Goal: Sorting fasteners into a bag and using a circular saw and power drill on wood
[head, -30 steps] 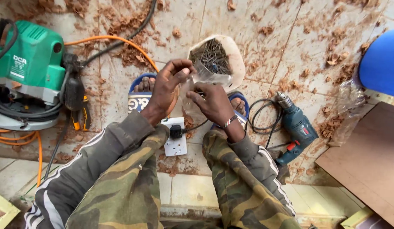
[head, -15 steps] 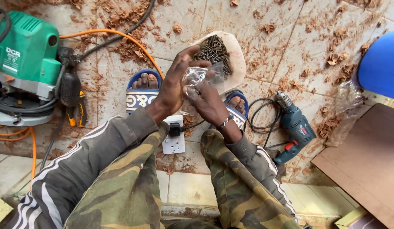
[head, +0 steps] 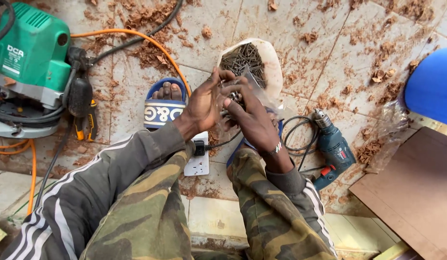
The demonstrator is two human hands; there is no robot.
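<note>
Over the dusty floor (head: 329, 43), left hand (head: 204, 103) and right hand (head: 250, 118) are both gripping a small clear bag (head: 254, 89) beside the bag of screws (head: 247, 60).

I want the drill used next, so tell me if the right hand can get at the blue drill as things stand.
Probably yes, once freed. The blue drill lies in the open on the tiled floor just beside the right hand, nothing over it, but that hand is pinching a small clear plastic bag with the left hand.
</note>
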